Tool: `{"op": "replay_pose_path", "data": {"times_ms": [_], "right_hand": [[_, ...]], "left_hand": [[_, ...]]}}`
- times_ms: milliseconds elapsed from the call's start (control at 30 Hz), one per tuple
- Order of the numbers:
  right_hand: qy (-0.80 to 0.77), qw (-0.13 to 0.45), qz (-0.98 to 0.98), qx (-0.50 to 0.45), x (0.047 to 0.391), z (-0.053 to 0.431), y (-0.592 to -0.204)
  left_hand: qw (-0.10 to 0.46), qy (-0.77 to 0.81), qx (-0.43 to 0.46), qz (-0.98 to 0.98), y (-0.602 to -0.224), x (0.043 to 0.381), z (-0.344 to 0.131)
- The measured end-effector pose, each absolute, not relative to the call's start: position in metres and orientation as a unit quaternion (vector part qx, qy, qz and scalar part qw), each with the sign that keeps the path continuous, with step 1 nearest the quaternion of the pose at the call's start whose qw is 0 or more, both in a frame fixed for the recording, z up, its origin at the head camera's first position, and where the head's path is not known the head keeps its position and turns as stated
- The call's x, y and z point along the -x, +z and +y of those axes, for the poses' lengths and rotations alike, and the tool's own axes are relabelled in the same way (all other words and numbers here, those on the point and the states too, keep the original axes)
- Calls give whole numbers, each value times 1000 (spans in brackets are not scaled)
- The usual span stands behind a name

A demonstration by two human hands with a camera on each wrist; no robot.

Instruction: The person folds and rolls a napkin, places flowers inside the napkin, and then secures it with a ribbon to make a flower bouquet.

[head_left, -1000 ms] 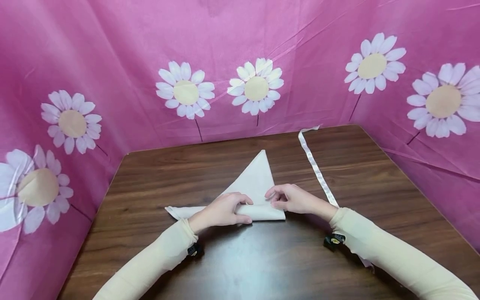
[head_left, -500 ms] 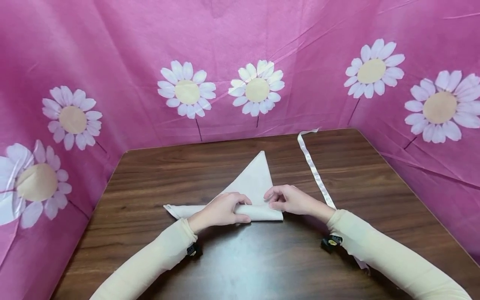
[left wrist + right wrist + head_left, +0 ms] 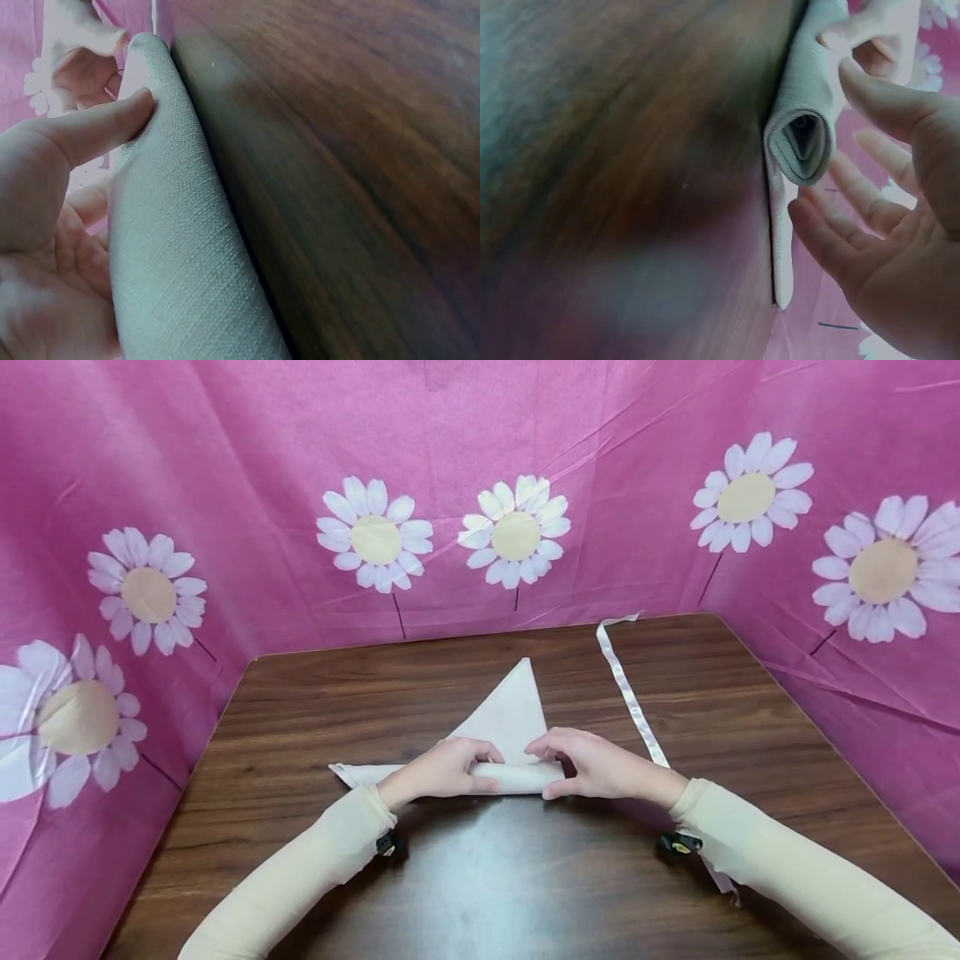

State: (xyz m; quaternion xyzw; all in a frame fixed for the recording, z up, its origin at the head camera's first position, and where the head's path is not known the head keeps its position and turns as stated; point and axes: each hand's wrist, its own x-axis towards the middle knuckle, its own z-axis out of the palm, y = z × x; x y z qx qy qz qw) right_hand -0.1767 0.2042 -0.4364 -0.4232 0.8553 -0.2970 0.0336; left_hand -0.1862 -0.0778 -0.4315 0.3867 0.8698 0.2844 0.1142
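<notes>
An off-white cloth napkin point(image 3: 504, 718) lies on the table, its near part rolled into a tube and its far part a flat triangle pointing away. My left hand point(image 3: 442, 768) grips the middle of the roll, thumb on the near side and fingers over the far side. At the roll's right end, my right hand point(image 3: 600, 764) curls round it the same way, thumb in front. The right wrist view shows layers spiralling inside the open end of the napkin point(image 3: 806, 146). Along the roll in the left wrist view, the left thumb presses the napkin point(image 3: 184, 217).
A narrow white ribbon point(image 3: 630, 697) runs from the back edge of the dark wooden table point(image 3: 337, 702) toward me and passes under my right forearm. Behind and at both sides hangs a pink curtain point(image 3: 442, 418) printed with white daisies.
My right thumb has come down to the near side of the roll, so the right hand spans its end instead of pinching the top. The left hand keeps its hold.
</notes>
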Motion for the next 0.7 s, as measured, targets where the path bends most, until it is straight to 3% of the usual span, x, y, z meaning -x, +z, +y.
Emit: {"op": "replay_pose_path", "data": {"times_ms": [200,400,700], "right_hand": [[-255,4,858,447,177,202,-439],[-274,11,849,451,181,200,-437],[-379,114,817,419,190,202,-440]], "left_hand": [[127,281,-376,874,-432,189,-79],[141,281,-376,872,-434,193,-81],[158,275,-382,868,-428,193,-82]]}}
